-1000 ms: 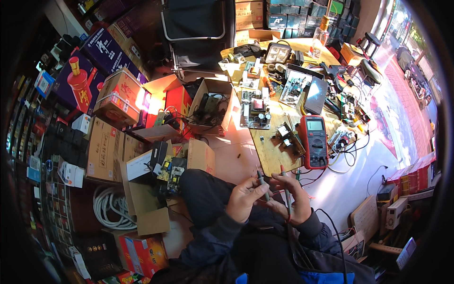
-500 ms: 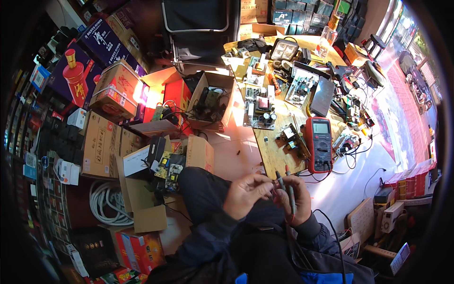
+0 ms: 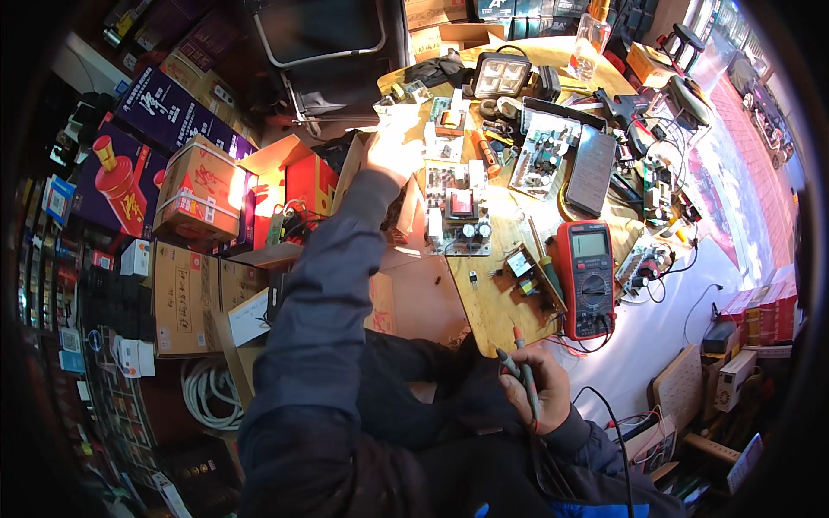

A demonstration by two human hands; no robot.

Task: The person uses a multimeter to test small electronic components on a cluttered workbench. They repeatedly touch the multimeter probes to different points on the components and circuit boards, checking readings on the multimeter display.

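My right hand (image 3: 544, 388), down by my lap, is closed around two multimeter probes (image 3: 528, 380), one with a red tip and one with a dark tip. Just beyond it, the red-framed digital multimeter (image 3: 591, 281) lies on the wooden table (image 3: 484, 324). My left arm stretches far forward, and my left hand (image 3: 397, 148) is at the table's left edge, near a small circuit board (image 3: 445, 142). Strong sunlight washes that hand out, so its fingers cannot be made out. A larger circuit board (image 3: 458, 216) and a small black transistor-like part (image 3: 473, 278) lie on the tabletop.
Further boards (image 3: 544, 155), a dark flat rectangular device (image 3: 591, 168), a square LED lamp (image 3: 501, 76) and a glass bottle (image 3: 590, 43) crowd the table. Cardboard boxes (image 3: 186, 298) and a coiled pale hose (image 3: 211, 393) stand at left. A folding chair (image 3: 324, 52) is beyond.
My left hand has left the probes and reached forward to the table's left edge. My right hand keeps hold of both probes. The view has shifted slightly.
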